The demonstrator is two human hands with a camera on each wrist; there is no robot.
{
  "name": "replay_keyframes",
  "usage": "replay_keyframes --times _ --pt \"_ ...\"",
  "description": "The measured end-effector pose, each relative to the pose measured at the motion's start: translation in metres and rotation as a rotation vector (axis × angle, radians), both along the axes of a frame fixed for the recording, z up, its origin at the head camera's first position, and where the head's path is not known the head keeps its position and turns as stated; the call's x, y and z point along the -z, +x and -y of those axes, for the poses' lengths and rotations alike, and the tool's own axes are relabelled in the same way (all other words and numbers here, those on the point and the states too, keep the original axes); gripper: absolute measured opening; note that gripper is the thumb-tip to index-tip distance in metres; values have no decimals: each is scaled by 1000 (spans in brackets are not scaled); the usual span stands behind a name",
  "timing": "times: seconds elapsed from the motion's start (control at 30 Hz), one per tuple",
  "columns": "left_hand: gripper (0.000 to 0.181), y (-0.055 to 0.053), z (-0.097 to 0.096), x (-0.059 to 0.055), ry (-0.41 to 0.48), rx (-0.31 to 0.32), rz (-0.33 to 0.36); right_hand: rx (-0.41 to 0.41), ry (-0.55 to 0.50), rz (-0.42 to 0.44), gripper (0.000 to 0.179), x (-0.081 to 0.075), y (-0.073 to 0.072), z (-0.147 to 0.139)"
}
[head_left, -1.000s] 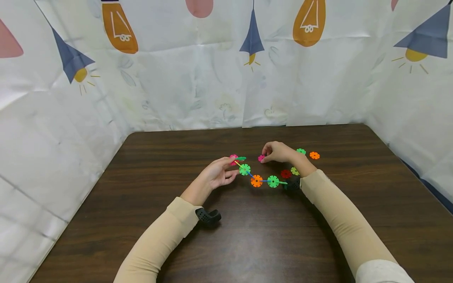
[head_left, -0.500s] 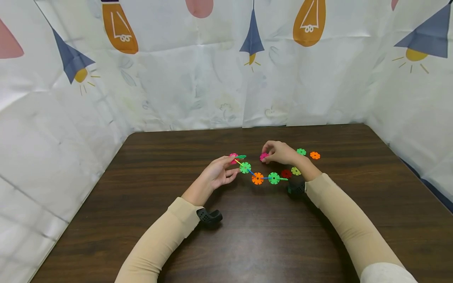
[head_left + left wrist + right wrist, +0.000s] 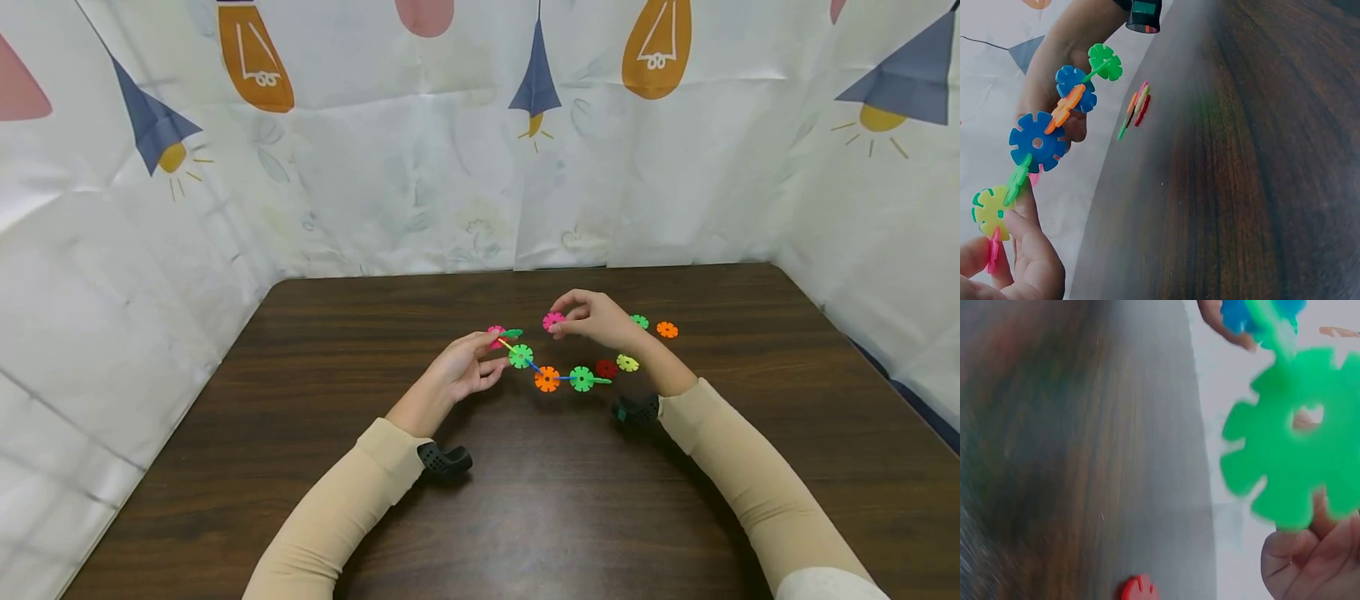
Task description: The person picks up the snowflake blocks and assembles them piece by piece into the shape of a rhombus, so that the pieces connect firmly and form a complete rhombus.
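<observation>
My left hand (image 3: pixel 471 367) pinches the pink end disc (image 3: pixel 992 251) of a chain of slotted plastic flower discs. The chain runs to the right in the head view, through a green disc (image 3: pixel 521 357), an orange disc (image 3: pixel 547 379) and another green disc (image 3: pixel 581 379), with discs seen edge-on between them. A yellow disc (image 3: pixel 990 215) and a blue disc (image 3: pixel 1038 142) show in the left wrist view. My right hand (image 3: pixel 600 321) pinches a single pink disc (image 3: pixel 553 322) between thumb and finger, apart from the chain. One blurred green disc (image 3: pixel 1297 444) partly covers the right hand in the right wrist view.
Loose discs lie on the dark wooden table (image 3: pixel 360 333) around the right forearm: green (image 3: pixel 639 322), orange (image 3: pixel 667 330), yellow (image 3: pixel 627 363) and red (image 3: pixel 606 368). A patterned white cloth (image 3: pixel 420 192) hangs behind the table. Black straps with holes (image 3: pixel 445 459) sit at both wrists.
My right hand has risen slightly and turned the pink disc so more of its face shows. The right forearm has shifted right. The left hand stays nearly still with the chain.
</observation>
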State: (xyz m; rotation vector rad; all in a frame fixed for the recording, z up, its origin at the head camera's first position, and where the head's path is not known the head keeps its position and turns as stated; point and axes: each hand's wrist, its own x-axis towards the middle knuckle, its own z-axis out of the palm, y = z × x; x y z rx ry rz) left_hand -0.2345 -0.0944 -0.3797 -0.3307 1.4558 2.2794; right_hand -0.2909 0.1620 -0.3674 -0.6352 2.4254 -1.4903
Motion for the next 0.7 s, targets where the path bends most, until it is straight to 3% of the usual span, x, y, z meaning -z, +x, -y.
replay_keyframes --times 0.3,0.7 --pt "17 1 -2 2 6 11 -2 -26 -92 62 31 -4 10 10" --pt "14 0 -3 4 5 18 5 -77 -100 75 29 -8 17 17"
